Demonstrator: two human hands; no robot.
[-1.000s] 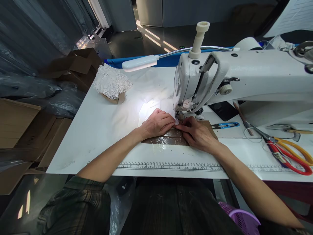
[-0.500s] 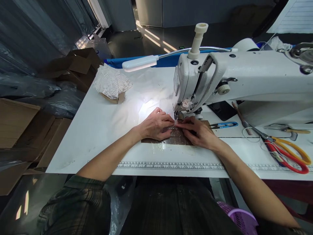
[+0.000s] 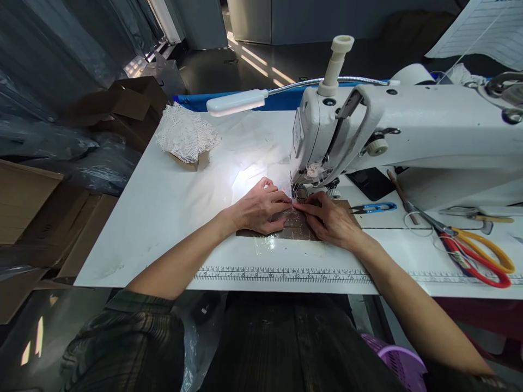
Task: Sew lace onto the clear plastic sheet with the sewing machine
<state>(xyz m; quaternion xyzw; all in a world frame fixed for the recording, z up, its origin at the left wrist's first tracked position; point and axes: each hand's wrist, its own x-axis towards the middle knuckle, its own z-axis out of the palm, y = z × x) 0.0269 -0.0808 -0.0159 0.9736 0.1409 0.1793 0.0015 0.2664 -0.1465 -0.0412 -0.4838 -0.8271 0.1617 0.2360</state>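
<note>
My left hand and my right hand meet just in front of the presser foot of a white sewing machine. Both hands pinch a small pale piece between their fingertips, right at the needle. They rest on a brown glossy patch on the white table. The machine's lamp throws a bright spot just beyond my left hand.
A bundle of white lace lies at the table's far left. Blue thread snips and orange and red scissors lie to the right. A ruler strip runs along the front edge. Cardboard boxes stand left, a purple basket below right.
Both hands have slid a little forward toward the presser foot with the pale piece; the fingertips now sit closer under the needle.
</note>
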